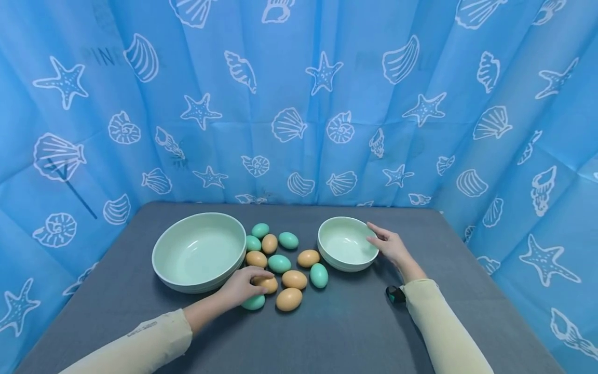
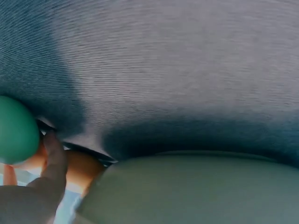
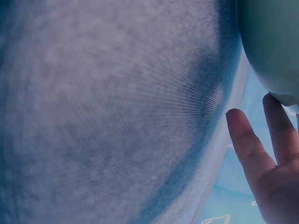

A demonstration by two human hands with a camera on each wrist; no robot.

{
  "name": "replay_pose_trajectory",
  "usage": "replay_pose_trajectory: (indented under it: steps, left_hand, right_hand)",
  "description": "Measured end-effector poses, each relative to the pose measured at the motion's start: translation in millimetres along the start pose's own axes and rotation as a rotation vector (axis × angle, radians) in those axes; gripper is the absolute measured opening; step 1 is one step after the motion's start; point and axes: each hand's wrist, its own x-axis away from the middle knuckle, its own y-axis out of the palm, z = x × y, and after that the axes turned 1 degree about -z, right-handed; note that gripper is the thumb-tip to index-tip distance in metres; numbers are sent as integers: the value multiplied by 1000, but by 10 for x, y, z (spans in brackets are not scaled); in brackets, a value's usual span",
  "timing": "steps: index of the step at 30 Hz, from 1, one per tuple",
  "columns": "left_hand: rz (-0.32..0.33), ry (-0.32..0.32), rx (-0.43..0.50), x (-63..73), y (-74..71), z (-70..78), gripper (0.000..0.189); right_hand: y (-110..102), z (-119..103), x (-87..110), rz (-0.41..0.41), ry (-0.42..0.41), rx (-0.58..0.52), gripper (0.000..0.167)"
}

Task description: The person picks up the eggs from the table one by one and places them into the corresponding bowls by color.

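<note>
My left hand (image 1: pixel 240 285) holds an orange-brown egg (image 1: pixel 267 284) between thumb and fingers, beside the large pale green bowl (image 1: pixel 198 249). A green egg (image 1: pixel 254 303) lies just under this hand; in the left wrist view a green egg (image 2: pixel 18 130) appears next to the fingers, with the large bowl's wall (image 2: pixel 196 191) below. My right hand (image 1: pixel 392 248) holds the right rim of the smaller pale green bowl (image 1: pixel 348 241), thumb over the inside and fingers outside. In the right wrist view, two of its fingers (image 3: pixel 245 140) stretch out straight by the bowl's outer wall (image 3: pixel 271 46).
Between the bowls, several more green eggs (image 1: pixel 279 264) and orange-brown eggs (image 1: pixel 294 280) lie loosely grouped on the grey tablecloth (image 1: pixel 345 332). A small black object (image 1: pixel 395 294) shows beside the right sleeve. A blue curtain (image 1: pixel 299 104) with shells and starfish hangs behind the table.
</note>
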Motion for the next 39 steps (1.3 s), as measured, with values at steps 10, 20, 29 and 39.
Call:
replay_pose_trajectory:
  steps: [10,20,29,39]
  left_hand:
    - [92,-34,-59,-80,108,25,29]
    - [13,4,-19,-107,60,-19,29]
    - [37,9,-53,-104,81,-24,28]
    - [56,24,-47,-94,59,43,29]
  right_hand:
    - [7,-5,9,26,11,14,55]
    - [8,-4,13,27,13,10,55]
    - [4,5,19,23,-6,11,55]
    - [7,6,18,40,14,11,55]
